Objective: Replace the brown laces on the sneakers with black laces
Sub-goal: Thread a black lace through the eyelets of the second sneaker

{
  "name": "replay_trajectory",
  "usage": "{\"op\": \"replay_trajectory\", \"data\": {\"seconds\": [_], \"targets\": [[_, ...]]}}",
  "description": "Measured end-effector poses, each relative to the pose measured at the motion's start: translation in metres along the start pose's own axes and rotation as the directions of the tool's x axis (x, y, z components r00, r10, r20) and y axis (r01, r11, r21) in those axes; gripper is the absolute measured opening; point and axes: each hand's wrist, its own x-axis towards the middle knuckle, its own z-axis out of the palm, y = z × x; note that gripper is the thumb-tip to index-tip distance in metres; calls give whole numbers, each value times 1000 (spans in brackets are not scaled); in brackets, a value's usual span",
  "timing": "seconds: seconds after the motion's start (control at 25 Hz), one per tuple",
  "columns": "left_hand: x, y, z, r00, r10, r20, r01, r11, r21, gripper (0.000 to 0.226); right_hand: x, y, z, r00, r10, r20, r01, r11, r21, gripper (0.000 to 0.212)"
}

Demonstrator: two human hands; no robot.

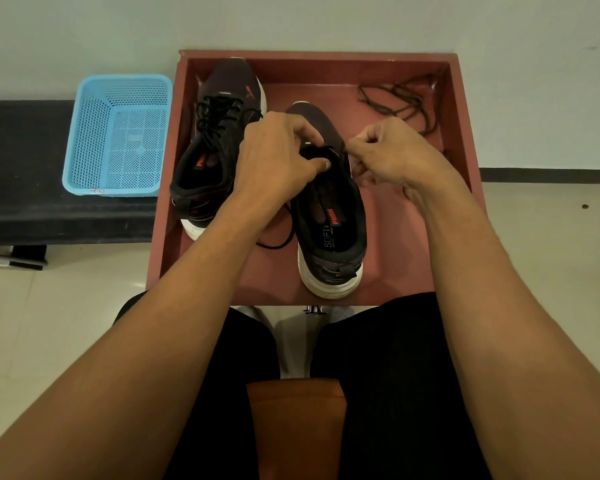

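Both pinching: left hand [278,157], tongue of dark mesh sneaker [329,233]; right hand [392,157], thin black lace [278,244] (slack, may miss eyelet).

Pale wall [326,19], glossy cream floor [49,323] — dark bench [21,150] left, blue basket [94,133] atop.

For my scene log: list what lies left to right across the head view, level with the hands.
Blue basket → sneaker laced in black → left hand → right hand → red tray's right wall. The second sneaker, under both hands, is left out.
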Motion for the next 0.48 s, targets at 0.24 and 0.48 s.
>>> {"op": "replay_trajectory", "data": {"seconds": [0.24,0.48], "targets": [[-16,0,-17,999,-7,-49,12,995,103,50,-2,14,-20,974,107,-201,-134,982,-129,33],[-36,-4,-17,970,-202,134,134,907,399,58,-6,5,-17,973,-44,-229,-14,968,-249,11]]}}
